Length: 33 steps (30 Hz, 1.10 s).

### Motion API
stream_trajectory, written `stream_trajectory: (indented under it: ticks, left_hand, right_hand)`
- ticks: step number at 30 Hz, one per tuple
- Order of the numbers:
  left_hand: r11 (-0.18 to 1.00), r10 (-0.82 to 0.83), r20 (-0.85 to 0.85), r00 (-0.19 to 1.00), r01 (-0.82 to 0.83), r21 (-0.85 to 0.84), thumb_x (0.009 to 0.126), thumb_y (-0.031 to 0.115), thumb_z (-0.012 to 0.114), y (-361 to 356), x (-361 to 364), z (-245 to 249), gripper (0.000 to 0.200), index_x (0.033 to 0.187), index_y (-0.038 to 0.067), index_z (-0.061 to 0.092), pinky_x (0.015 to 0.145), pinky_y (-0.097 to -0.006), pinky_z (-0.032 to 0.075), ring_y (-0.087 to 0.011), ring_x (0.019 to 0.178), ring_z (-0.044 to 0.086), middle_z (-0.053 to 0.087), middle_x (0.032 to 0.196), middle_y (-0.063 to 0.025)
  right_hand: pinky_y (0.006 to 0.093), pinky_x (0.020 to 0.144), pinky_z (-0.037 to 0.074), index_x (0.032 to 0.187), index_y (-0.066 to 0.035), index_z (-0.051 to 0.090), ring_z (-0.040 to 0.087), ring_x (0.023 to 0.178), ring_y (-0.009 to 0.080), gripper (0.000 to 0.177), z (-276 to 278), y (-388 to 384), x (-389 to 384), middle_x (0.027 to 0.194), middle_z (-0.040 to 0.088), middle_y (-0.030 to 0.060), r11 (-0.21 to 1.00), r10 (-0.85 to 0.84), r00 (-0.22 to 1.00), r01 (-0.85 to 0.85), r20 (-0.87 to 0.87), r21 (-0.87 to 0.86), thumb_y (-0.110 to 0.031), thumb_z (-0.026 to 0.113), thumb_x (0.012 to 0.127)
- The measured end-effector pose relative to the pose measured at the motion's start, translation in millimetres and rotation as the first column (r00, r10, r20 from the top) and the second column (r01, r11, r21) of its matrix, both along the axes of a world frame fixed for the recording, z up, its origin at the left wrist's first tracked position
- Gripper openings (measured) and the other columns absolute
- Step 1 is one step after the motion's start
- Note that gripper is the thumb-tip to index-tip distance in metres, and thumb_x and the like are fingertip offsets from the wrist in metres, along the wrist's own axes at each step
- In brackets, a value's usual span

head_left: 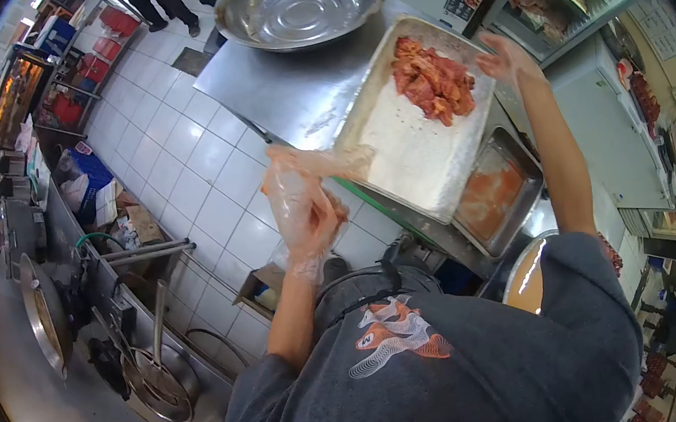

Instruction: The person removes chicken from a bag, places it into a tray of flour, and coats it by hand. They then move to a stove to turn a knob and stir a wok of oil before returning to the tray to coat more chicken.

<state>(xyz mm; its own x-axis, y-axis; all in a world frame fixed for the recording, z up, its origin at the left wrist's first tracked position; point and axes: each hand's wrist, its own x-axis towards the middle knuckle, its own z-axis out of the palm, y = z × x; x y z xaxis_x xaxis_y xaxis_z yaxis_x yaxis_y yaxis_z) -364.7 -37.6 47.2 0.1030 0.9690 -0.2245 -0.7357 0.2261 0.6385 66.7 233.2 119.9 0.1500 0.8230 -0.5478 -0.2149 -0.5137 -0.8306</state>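
Note:
My left hand, in a loose clear plastic glove, hovers left of a metal tray. Its fingers are partly bent and apart, with loose plastic blurred towards the tray edge; I make out nothing held. My right hand, also blurred, is open by the tray's far right side, near the meat. In the tray, a heap of reddish raw meat pieces lies at the far end on white flour-like powder. A second metal pan with reddish liquid residue sits right of the tray, partly under it.
A large steel bowl stands on the steel table beyond the tray. A container of orange-brown liquid is near my right side. At left, a wok and pans line a steel counter. A person's legs show far off.

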Motion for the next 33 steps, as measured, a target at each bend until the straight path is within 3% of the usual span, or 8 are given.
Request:
stream_trajectory:
  ticks: [6,13,16,19,23,28,31,33]
  left_hand:
    - [0.983,0.087,0.252,0.964,-0.124,0.133,0.094,0.014,0.058,121,-128,-28,0.007,0.092,0.015,0.052,0.055,-0.0266,0.042,-0.0103,0.059,0.048,0.050,0.074,0.0031]
    - [0.963,0.269,0.517,0.813,-0.231,-0.137,0.093,0.037,0.057,260,-242,-60,0.023,0.097,0.014,0.058,0.057,-0.0336,0.045,-0.0188,0.068,0.056,0.058,0.078,-0.0005]
    - [0.985,0.128,0.369,0.921,-0.161,0.061,0.095,0.040,0.053,299,-293,-101,0.029,0.097,0.012,0.061,0.066,-0.0392,0.048,-0.0222,0.075,0.061,0.062,0.084,-0.0039]
    - [0.939,0.343,0.370,0.864,-0.307,-0.153,0.096,0.036,0.052,341,-333,-117,0.026,0.098,0.011,0.058,0.057,-0.0380,0.048,-0.0264,0.069,0.059,0.060,0.079,-0.0091]
    - [0.963,0.267,0.179,0.947,-0.258,-0.071,0.097,0.030,0.052,405,-377,-142,0.023,0.098,0.008,0.058,0.052,-0.0387,0.046,-0.0274,0.063,0.057,0.060,0.077,-0.0105]
    - [0.981,0.194,-0.052,0.980,-0.193,0.020,0.098,0.021,0.051,523,-408,-155,0.018,0.100,0.005,0.057,0.051,-0.0376,0.048,-0.0273,0.063,0.058,0.060,0.079,-0.0112]
    - [0.924,0.363,0.263,0.894,-0.309,-0.225,0.099,0.018,0.049,607,-405,-153,0.016,0.104,0.005,0.057,0.053,-0.0373,0.050,-0.0275,0.069,0.060,0.061,0.084,-0.0109]
    - [0.971,0.203,0.125,0.971,-0.183,-0.156,0.100,0.043,0.045,669,-411,-181,0.040,0.106,0.004,0.055,0.057,-0.0461,0.052,-0.0320,0.068,0.057,0.058,0.085,-0.0142]
  right_hand:
    - [0.0474,0.102,0.044,0.147,-0.016,0.040,0.049,0.124,0.0297,0.065,-3,-93,-61,0.144,0.043,0.0156,0.977,-0.143,0.987,0.153,-0.072,0.149,-0.042,0.062,0.093]
    - [0.0487,0.112,0.032,0.154,-0.018,0.026,0.033,0.141,0.0305,0.066,-13,-127,-128,0.155,0.032,0.0164,0.972,-0.167,0.963,0.197,-0.212,0.130,-0.043,0.052,0.098]
    - [0.0456,0.113,0.030,0.153,-0.016,0.028,0.035,0.140,0.0297,0.065,-20,-106,-141,0.152,0.036,0.0171,0.961,-0.199,0.961,0.230,-0.194,0.154,-0.044,0.051,0.098]
    - [0.0422,0.113,0.031,0.152,-0.015,0.031,0.036,0.140,0.0297,0.064,-19,-77,-166,0.151,0.037,0.0178,0.923,-0.305,0.923,0.347,-0.234,0.164,-0.045,0.051,0.098]
    - [0.0386,0.104,0.044,0.145,-0.015,0.041,0.047,0.132,0.0256,0.060,-17,-49,-191,0.147,0.044,0.0148,0.911,-0.311,0.894,0.377,-0.323,0.168,-0.041,0.061,0.095]
    - [0.0444,0.112,0.034,0.151,-0.021,0.033,0.031,0.144,0.0295,0.062,-12,-34,-220,0.157,0.031,0.0127,0.866,-0.407,0.867,0.466,-0.288,0.180,-0.044,0.054,0.098]
    - [0.0512,0.116,0.024,0.154,-0.020,0.028,0.026,0.145,0.0350,0.067,0,-35,-256,0.157,0.028,0.0180,0.797,-0.513,0.830,0.555,-0.216,0.240,-0.046,0.052,0.098]
    - [0.0521,0.116,0.024,0.154,-0.021,0.027,0.025,0.146,0.0350,0.067,7,-31,-286,0.157,0.028,0.0178,0.740,-0.583,0.788,0.616,-0.199,0.270,-0.045,0.053,0.097]
